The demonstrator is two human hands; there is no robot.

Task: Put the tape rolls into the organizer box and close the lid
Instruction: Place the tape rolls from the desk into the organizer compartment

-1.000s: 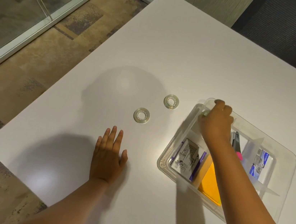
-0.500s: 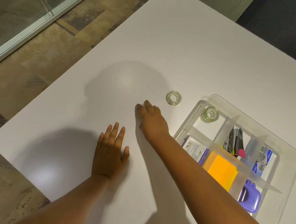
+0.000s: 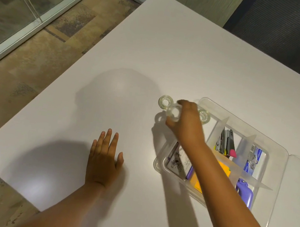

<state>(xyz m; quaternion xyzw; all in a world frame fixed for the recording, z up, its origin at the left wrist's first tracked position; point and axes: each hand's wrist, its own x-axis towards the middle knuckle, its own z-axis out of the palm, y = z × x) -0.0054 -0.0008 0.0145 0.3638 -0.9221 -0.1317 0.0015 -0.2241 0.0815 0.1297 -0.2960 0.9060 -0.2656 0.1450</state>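
Three Tape Rolls: One in Hand, One on the Tabletop, One in the Box

Three clear tape rolls are showing in my head view. I am seeing the right hand (image 3: 186, 123) pinching one tape roll (image 3: 173, 113), fingers closed on its rim, and holding it above the white tabletop (image 3: 190, 57) just beside the near-left end of the organizer box (image 3: 281, 155). A second roll (image 3: 164, 102) is lying flat on the tabletop just left of the held one; from this angle the two rims are overlapping, and I cannot tell whether they are touching. A third roll (image 3: 203, 116) is sitting inside the box, in its far-left compartment, partly hidden behind the right hand.

The left hand (image 3: 103, 161) is resting palm down on the tabletop, fingers spread flat, gripping nothing, well apart from the rolls.

The clear box is standing open, its lid (image 3: 299, 192) lying folded out flat to the right. Its other compartments are holding a stapler (image 3: 226, 142), a small printed packet (image 3: 178, 161), an orange sticky-note pad (image 3: 223, 170), a purple object (image 3: 243, 192) I cannot identify, and blue-and-white boxes (image 3: 253, 159). My right forearm is crossing over the near side of the box.
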